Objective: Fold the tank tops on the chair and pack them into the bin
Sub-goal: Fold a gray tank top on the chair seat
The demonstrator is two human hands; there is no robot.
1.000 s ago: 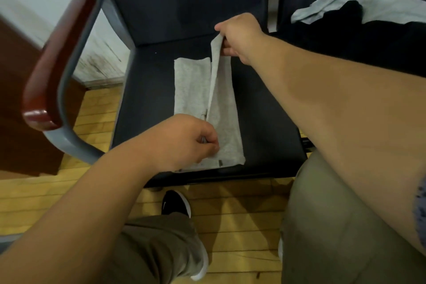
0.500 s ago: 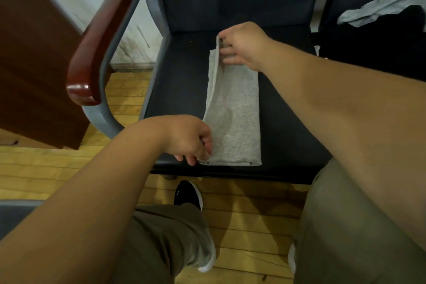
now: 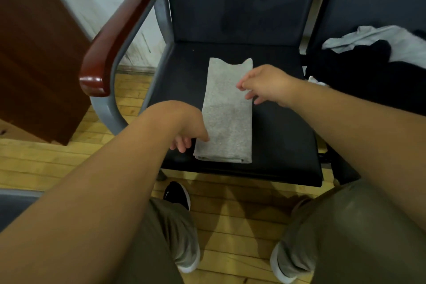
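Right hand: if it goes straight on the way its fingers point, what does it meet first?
Most likely the folded grey tank top. The right hand points left with its fingertips over the top's right edge, so the fabric comes first. Depth is unclear, so I cannot tell whether it touches now.

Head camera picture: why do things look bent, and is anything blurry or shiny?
Head view: the wide lens bows the chair frame; a glare spot sits on the armrest, at its front end; the right hand looks slightly smeared; the grey tank top is sharp; dim light, soft shadows on the wooden floor.
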